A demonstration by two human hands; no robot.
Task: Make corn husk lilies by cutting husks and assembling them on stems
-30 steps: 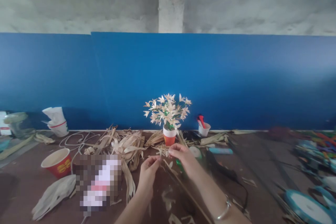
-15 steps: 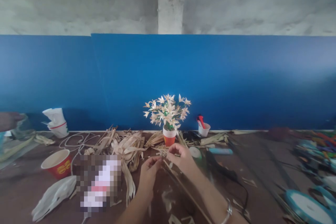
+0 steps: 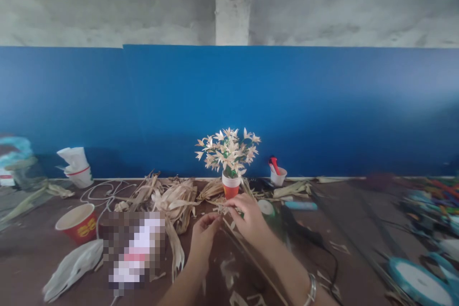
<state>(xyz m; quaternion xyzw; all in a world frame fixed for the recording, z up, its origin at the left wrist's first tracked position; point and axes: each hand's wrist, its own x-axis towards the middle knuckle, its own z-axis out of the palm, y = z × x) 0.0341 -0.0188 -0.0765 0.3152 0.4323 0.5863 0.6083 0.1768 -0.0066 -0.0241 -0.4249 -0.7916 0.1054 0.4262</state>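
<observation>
My left hand (image 3: 204,239) is closed in a pinch above the table, thumb and forefinger together; what is between them is too small to make out. Just to its right, my right hand (image 3: 247,217), with a silver bangle on the wrist, reaches leftward with thumb and fingertips close together. Anything in those fingertips is too small to name. A thin tan strip (image 3: 251,263) runs from near the left fingertips down to the lower right; whether it is held I cannot tell. Behind the hands, pale star-shaped flowers (image 3: 229,153) stand in a red and white cup (image 3: 231,187).
Dried corn husks (image 3: 177,201) lie left of the flowers. A red paper bucket (image 3: 81,227), a white plastic bag (image 3: 73,267) and a white cable (image 3: 103,193) are farther left. On the right are a white cup (image 3: 278,177) with a red-handled tool and a blue ribbon spool (image 3: 421,279).
My right fingers have stretched slightly forward and left, while my left hand stays nearly in place. At the far left edge, a blurred light-blue thing has come up.
</observation>
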